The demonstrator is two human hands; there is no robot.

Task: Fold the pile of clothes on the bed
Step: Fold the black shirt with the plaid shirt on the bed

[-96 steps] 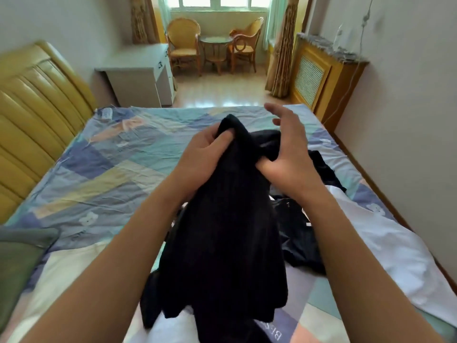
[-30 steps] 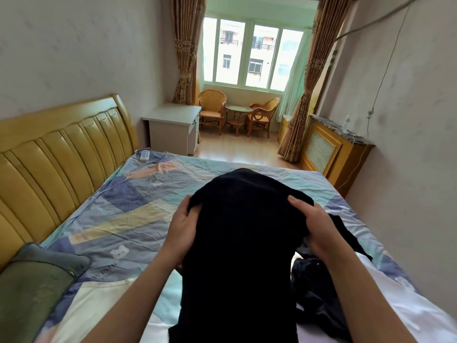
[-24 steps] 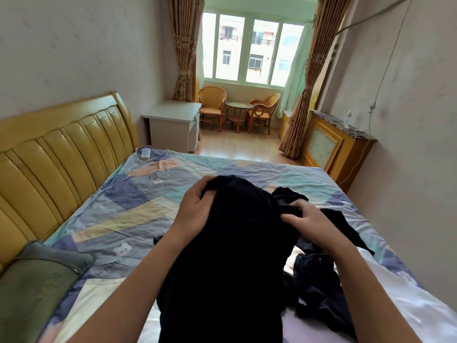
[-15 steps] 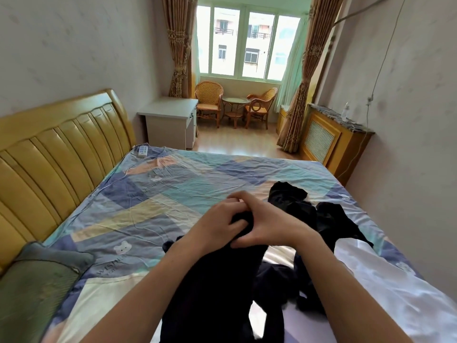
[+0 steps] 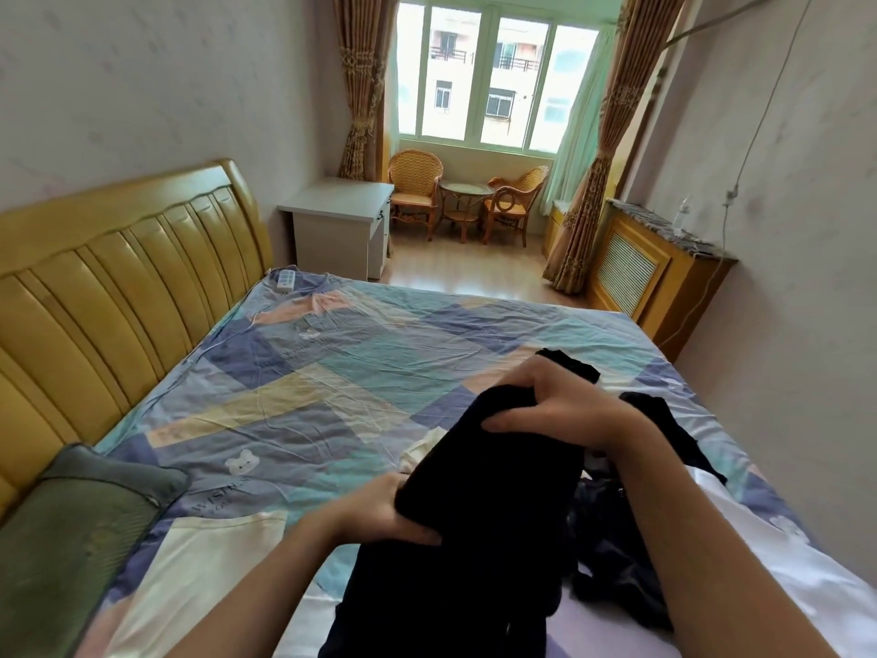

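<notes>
Black garment held above the near edge of the bed, beside the remaining pile of dark clothes. Right hand curls over its top fold, fingers clamped on cloth; left hand grips its left edge lower down. Judgement: soft, light, limp knit, drapes freely, not slippery; best taken at seams or corners and pulled taut. Versus half a second ago: hands were clasped together at the top; left has now dropped down the side.
</notes>
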